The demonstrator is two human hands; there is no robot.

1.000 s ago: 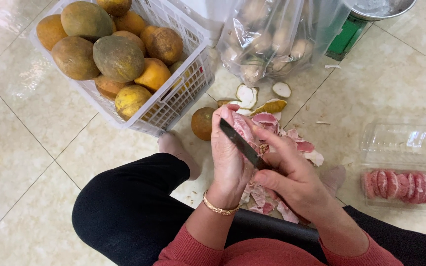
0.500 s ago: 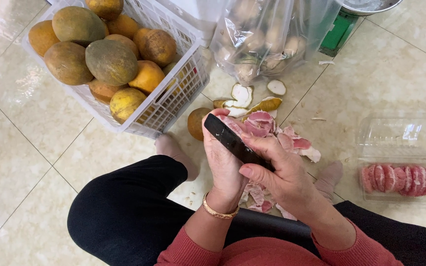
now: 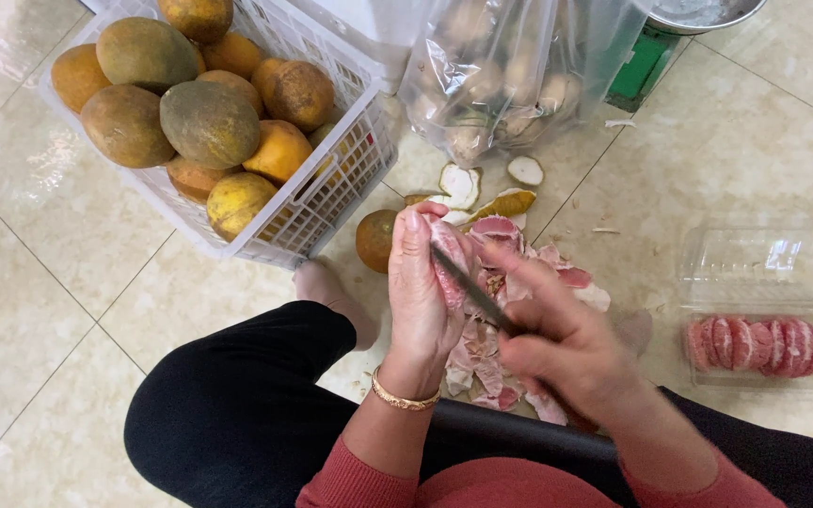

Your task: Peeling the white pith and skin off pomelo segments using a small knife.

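My left hand (image 3: 422, 296) is closed around a pink pomelo segment (image 3: 448, 266), held upright in front of me. My right hand (image 3: 562, 339) grips a dark knife (image 3: 470, 287) whose blade lies against the segment. Below both hands, pink and white peelings (image 3: 491, 372) are heaped on the tiled floor. One whole fruit (image 3: 375, 239) lies on the floor just left of my left hand.
A white plastic crate (image 3: 341, 179) full of green and orange pomelos stands at upper left. A clear bag of peels (image 3: 510, 75) is at top centre. At right, an open clear clamshell box (image 3: 764, 325) holds several peeled pink segments. My black-trousered legs fill the bottom.
The knife has shifted from lying across the top of the segment to a lower angle along its side. Both hands have stayed in about the same place.
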